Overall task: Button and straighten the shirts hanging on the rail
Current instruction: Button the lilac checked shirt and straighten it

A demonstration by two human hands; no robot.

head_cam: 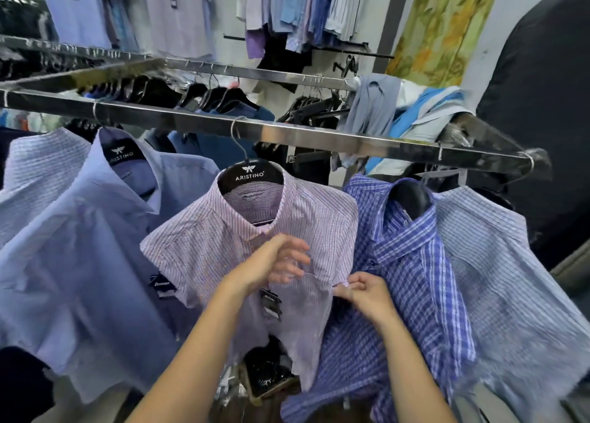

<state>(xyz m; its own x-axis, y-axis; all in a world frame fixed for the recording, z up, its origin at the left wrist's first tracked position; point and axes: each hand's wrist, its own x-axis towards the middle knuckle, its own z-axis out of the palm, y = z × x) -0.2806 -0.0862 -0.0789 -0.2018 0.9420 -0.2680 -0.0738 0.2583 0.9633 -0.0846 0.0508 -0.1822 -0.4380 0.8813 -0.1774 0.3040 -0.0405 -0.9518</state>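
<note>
While on hanger (251, 175), shirt (223, 247) in right hand (360, 290).

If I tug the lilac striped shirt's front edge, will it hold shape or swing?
Probably floppy: the lilac striped shirt puckers where the right hand pinches its edge. It would likely swing too, since it hangs from one thin hanger hook on the rail.

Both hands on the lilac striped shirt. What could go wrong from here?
1. The right hand pinches the edge of the lilac striped shirt right against the blue checked shirt; a tug may drag that neighbour askew.
2. The shirt hangs from a hanger with a thin hook over the rail; a sideways pull may tilt or slide it.
3. The left hand is at the front just above the hanging tag, which might snag in the placket.
</note>
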